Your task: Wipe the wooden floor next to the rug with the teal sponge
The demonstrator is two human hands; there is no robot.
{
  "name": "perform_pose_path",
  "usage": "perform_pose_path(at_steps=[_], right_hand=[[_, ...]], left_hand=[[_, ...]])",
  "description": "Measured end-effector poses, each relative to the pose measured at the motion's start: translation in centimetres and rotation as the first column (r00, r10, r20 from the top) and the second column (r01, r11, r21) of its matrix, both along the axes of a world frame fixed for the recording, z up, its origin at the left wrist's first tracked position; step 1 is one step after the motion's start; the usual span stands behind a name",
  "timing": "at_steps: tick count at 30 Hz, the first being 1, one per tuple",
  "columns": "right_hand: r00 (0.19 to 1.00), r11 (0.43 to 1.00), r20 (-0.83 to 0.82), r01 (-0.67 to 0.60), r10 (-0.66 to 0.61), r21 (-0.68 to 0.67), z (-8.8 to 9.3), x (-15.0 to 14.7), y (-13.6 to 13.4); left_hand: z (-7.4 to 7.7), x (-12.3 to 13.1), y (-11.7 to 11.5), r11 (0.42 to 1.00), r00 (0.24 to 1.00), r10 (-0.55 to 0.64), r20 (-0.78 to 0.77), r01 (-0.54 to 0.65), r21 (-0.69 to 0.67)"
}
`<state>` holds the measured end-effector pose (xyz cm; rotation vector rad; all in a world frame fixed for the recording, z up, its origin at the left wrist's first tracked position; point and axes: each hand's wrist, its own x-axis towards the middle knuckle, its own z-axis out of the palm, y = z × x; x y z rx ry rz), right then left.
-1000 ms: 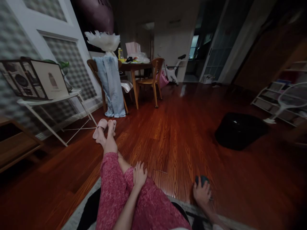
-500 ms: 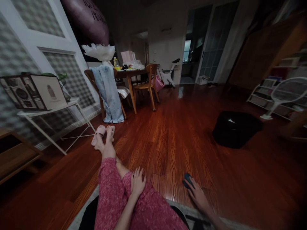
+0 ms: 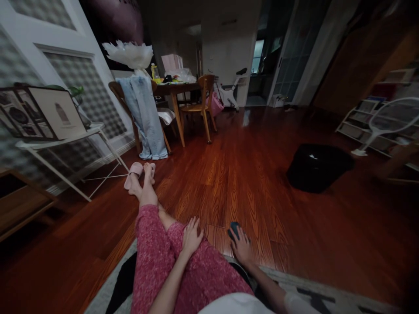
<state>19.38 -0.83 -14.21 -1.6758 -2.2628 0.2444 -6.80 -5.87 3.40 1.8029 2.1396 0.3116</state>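
Dark object (image 3: 233, 230), cropped balloon lettering (image 3: 128, 1)

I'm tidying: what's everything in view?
Rounded object: one, dark blue, at right fingers
Container: one, black, floor right
Racket-shaped item: one, white, right
Shelves: one set, white, right
Table: one, brown, back
Clutter: several, mixed, on table
Chairs: at least two, brown, at table
Jeans: one pair, pale blue, over chair
Ruffled wrap: one, white, above jeans
Balloon: one, pinkish, top left
Exercise bike: one, white, back
Bag: one, pink, by right chair
Side table: one, white, left
Picture display: one, cream and black, side table
Plant: one, green, left
Cabinet: one, brown, left edge
Rug: one, grey, bottom
Slippers: two, pink, on feet
Trousers: one pair, pink, on legs
Left hand: one, bare, on thigh
Right hand: one, bare, holding rounded object
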Motion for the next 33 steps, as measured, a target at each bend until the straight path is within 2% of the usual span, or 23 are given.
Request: perform_pose_path(at_steps=[3,5,6,8,10,11,13,16,18,20,22,23,25,27,30,33], right_hand=[[0.953,0.948,0.014,-0.298,0.301,-0.11,1.4,-0.1,0.0],[0.921,0.912,0.012,-0.383,0.389,-0.145,2.1,2.0,0.5],[0.921,0.913,0.018,-0.382,0.388,-0.145,2.2,3.7,0.8],[0.956,0.953,0.049,-0.283,0.289,-0.109,1.8,7.5,1.3],[0.994,0.997,0.086,-0.063,0.067,-0.048,0.9,11.3,1.5],[0.993,0.998,0.1,0.066,-0.064,-0.02,0.4,12.7,1.5],[0.95,0.955,0.106,0.296,-0.295,0.012,-0.5,14.4,1.2],[0.858,0.861,0.069,0.508,-0.509,0.026,-1.1,13.2,0.6],[0.848,0.849,0.053,0.527,-0.528,0.034,-0.9,10.6,0.2],[0.914,0.916,0.063,0.4,-0.401,0.037,-0.5,7.5,-0.4],[0.984,0.987,0.079,0.158,-0.159,0.023,-0.1,4.3,-1.1],[0.996,1.0,0.081,0.03,-0.031,0.009,0.1,2.9,-1.4],[0.98,0.982,0.072,-0.185,0.186,-0.026,0.6,0.3,-1.5],[0.94,0.941,0.051,-0.334,0.337,-0.064,1.4,-1.7,-0.8],[0.898,0.894,0.02,-0.435,0.44,-0.108,3.1,-4.0,2.1],[0.914,0.903,0.026,-0.395,0.405,-0.169,5.0,-5.9,5.9]], left_hand=[[-0.1,-0.2,0.0,1.0,1.0,0.007,0.011,-0.007,0.004],[0.0,-0.2,0.0,1.0,1.0,0.01,0.015,-0.01,0.002],[0.0,-0.2,0.0,1.0,1.0,0.011,0.016,-0.011,0.003],[0.1,-0.2,0.0,1.0,1.0,0.01,0.018,-0.01,0.003],[0.2,-0.1,0.0,1.0,1.0,0.011,0.017,-0.011,-0.004],[0.3,-0.1,0.0,1.0,1.0,0.012,0.017,-0.012,-0.008],[0.3,-0.1,0.1,1.0,1.0,0.011,0.017,-0.011,-0.011],[0.3,-0.1,0.1,1.0,1.0,0.008,0.014,-0.008,-0.016],[0.2,-0.2,0.2,1.0,1.0,0.008,0.009,-0.008,-0.021],[0.0,-0.2,0.2,1.0,1.0,0.005,0.005,-0.005,-0.018],[-0.2,-0.3,0.2,1.0,1.0,0.004,0.004,-0.004,-0.012],[-0.3,-0.3,0.2,1.0,1.0,0.002,0.004,-0.002,-0.009],[-0.4,-0.3,0.2,1.0,1.0,0.001,0.003,-0.001,-0.007],[-0.3,-0.2,0.2,1.0,1.0,0.0,0.003,0.0,-0.005],[-0.2,-0.2,0.1,1.0,1.0,-0.001,0.008,0.001,-0.003],[0.0,-0.2,0.2,1.0,1.0,0.006,0.004,-0.006,-0.02]])
